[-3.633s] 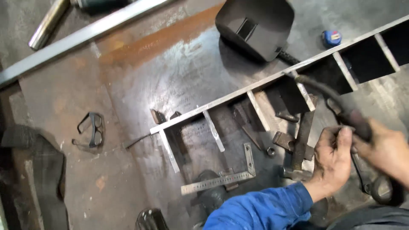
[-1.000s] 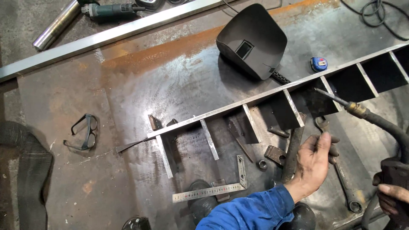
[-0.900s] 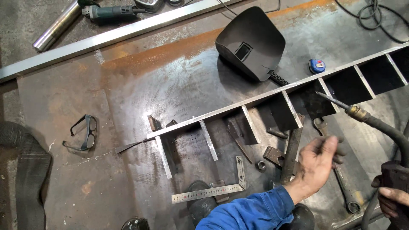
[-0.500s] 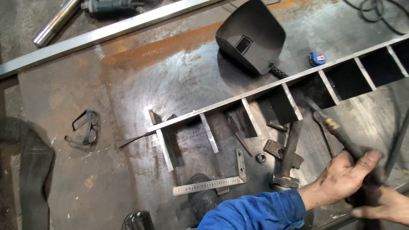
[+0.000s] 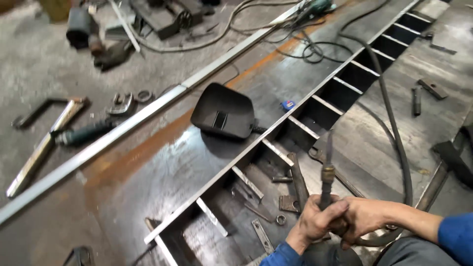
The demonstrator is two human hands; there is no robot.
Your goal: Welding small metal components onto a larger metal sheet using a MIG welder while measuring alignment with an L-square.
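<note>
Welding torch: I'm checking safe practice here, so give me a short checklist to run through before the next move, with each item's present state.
1. Both hands on the welding torch: ok, left hand and right hand grip it.
2. Gloves: not ok, hands bare.
3. Welding mask worn: not ok, it lies on the steel plate.
4. Torch hose free of kinks: ok where visible.
5. Nozzle aimed at a joint of the ladder frame: cannot tell.

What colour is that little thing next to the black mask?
Blue: the small blue tape measure beside the black welding mask, head view.
</note>
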